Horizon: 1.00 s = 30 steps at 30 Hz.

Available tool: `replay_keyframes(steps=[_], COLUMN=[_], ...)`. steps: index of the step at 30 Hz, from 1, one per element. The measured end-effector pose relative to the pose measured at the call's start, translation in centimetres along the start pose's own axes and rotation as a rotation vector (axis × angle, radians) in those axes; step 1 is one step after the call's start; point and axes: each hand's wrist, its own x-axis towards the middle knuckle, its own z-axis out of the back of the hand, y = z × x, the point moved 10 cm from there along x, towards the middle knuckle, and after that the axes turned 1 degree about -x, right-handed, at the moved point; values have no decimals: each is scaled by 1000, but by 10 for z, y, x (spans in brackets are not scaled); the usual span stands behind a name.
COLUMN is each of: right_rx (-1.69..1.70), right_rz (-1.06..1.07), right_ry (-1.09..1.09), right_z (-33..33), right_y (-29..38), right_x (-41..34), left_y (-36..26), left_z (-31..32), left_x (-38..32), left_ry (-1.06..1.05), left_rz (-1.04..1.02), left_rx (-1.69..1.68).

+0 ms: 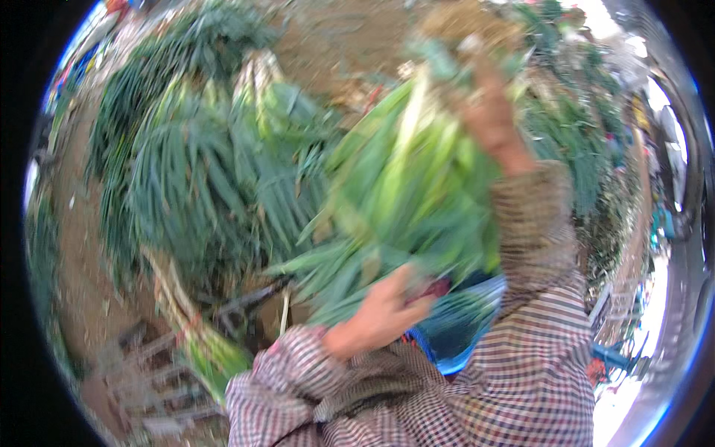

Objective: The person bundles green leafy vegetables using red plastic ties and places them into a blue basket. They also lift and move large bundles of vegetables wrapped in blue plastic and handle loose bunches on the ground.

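A large bundle of leeks or big green onions [413,184] lies across my lap, its long green leaves fanned towards me. My right hand [494,114], blurred by motion, grips it near the pale stalk end, just below a brown root mass [469,25]. My left hand [385,313] rests against the leaf tips, thumb and fingers apart; whether it grips any leaves is unclear. A dark red thing [438,288] shows partly beside its fingertips. Under the leaves, a blue plastic sheet or apron [463,329] covers part of my lap.
More green bundles [190,162] lie on the dirt floor [335,39] ahead and left. One tied bundle [195,329] rests by a metal frame [151,369] at lower left. Further bundles [570,139] lie at right, near a shiny curved metal surface [687,223].
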Motion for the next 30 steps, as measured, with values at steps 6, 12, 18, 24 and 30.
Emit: replay_keyframes(steps=[6,12,18,24,30], right_rx=[642,555,417,715,940], right_rz=[-267,-331,-104,-796,-1408], right_ry=[377,1020,1510,1556,1661], right_z=[-43,-202,-283,-412,-512], right_y=[18,83,208,286,369], right_x=[-111,-374,-548,-705,-827], left_y=[45,232,281,289,308], left_z=[-76,61,146,143,178], left_x=[-17,-261,-572,-694,-743], left_ry=[289,-217,-1184,-1500,-1635], left_rz=[26,880,1195,1149,1117], left_rx=[542,537,203,27,169])
